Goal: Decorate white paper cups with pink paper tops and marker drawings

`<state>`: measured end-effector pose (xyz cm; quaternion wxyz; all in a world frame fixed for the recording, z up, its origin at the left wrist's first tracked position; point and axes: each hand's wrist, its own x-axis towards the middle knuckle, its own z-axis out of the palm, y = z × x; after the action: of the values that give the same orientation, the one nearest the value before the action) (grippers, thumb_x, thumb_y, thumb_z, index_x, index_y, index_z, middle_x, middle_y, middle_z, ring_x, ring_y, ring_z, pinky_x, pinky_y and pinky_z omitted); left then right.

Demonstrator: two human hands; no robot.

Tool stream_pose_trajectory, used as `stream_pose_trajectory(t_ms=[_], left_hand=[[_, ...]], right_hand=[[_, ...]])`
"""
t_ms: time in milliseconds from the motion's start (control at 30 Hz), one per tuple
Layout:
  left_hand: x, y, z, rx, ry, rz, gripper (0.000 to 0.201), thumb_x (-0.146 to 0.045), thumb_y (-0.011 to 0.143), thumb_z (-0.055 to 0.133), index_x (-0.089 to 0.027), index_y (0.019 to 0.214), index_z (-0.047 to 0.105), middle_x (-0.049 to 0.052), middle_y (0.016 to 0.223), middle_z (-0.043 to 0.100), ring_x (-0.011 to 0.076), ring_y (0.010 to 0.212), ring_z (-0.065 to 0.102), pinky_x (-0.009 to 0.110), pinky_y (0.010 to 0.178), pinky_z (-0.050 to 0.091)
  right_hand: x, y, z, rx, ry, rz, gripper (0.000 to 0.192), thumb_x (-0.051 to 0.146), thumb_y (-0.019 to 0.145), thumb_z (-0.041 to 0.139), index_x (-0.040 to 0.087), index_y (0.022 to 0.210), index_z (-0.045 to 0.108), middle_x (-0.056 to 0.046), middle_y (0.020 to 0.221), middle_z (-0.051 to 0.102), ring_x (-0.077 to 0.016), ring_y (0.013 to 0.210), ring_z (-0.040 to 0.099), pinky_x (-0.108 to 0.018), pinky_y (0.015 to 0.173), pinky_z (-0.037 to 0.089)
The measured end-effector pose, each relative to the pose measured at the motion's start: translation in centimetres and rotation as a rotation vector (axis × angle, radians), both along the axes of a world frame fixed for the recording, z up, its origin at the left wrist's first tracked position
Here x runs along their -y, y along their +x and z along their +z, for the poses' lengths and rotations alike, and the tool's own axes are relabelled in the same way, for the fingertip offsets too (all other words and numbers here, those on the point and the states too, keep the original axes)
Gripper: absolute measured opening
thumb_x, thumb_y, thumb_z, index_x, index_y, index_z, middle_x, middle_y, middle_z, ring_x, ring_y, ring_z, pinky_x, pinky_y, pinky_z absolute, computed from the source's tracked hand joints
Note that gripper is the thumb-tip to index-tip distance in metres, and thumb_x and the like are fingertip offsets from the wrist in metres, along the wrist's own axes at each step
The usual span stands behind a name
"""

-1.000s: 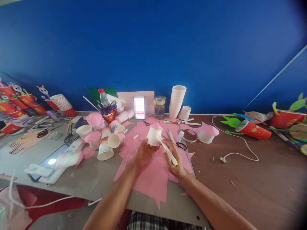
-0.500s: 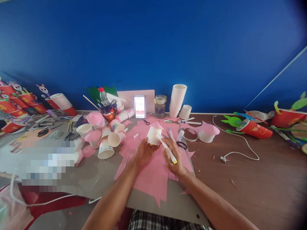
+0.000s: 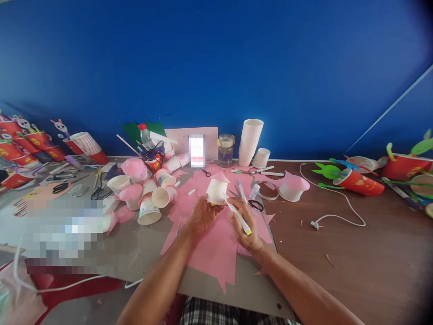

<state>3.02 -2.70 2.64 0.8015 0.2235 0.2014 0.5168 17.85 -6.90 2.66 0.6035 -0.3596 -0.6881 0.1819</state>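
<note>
My left hand point(image 3: 203, 217) is closed round the lower part of a white paper cup point(image 3: 217, 191) that has pink paper at its top. In my right hand point(image 3: 246, 222) is a white marker point(image 3: 240, 217) with a yellow end, its tip side pointing at the cup's wall. A faint yellow patch shows on the cup. Something small and yellow shows by the left fingers under the cup; I cannot tell what it is. Beneath both hands lie pink paper sheets point(image 3: 213, 257). Scissors point(image 3: 255, 205) rest just beyond my right hand.
Several paper cups point(image 3: 149, 212) with pink paper crowd the left side. At the back stand a phone point(image 3: 197, 151), a glass jar point(image 3: 226, 150) and a tall cup stack point(image 3: 251, 142). A pink-topped cup point(image 3: 291, 193), white cable point(image 3: 352, 212) and red cup point(image 3: 361, 183) lie to the right.
The cup has turned slightly in my left hand, and the right hand with the marker has shifted a little. Nothing was let go or picked up.
</note>
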Motion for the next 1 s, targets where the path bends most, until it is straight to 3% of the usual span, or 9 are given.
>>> stream_pose_trajectory(t_ms=[433, 1000], left_hand=[[0.1, 0.0, 0.2, -0.017, -0.025, 0.002, 0.028, -0.032, 0.084, 0.063, -0.011, 0.101, 0.066, 0.009, 0.094, 0.074, 0.0182, 0.085, 0.069, 0.031, 0.086, 0.053], [0.1, 0.1, 0.2, 0.006, -0.029, 0.011, 0.027, -0.031, 0.086, 0.061, -0.010, 0.102, 0.066, 0.010, 0.098, 0.074, 0.0180, 0.087, 0.069, 0.031, 0.085, 0.054]], right_hand=[[0.0, -0.1, 1.0, -0.020, -0.021, -0.031, 0.024, 0.032, 0.096, 0.043, 0.022, 0.113, 0.056, -0.008, 0.096, 0.062, -0.0215, 0.090, 0.062, -0.037, 0.078, 0.052], [-0.2, 0.1, 0.1, -0.022, -0.047, 0.008, 0.026, 0.028, 0.095, 0.045, 0.026, 0.120, 0.054, -0.008, 0.106, 0.062, -0.0216, 0.096, 0.060, -0.039, 0.085, 0.051]])
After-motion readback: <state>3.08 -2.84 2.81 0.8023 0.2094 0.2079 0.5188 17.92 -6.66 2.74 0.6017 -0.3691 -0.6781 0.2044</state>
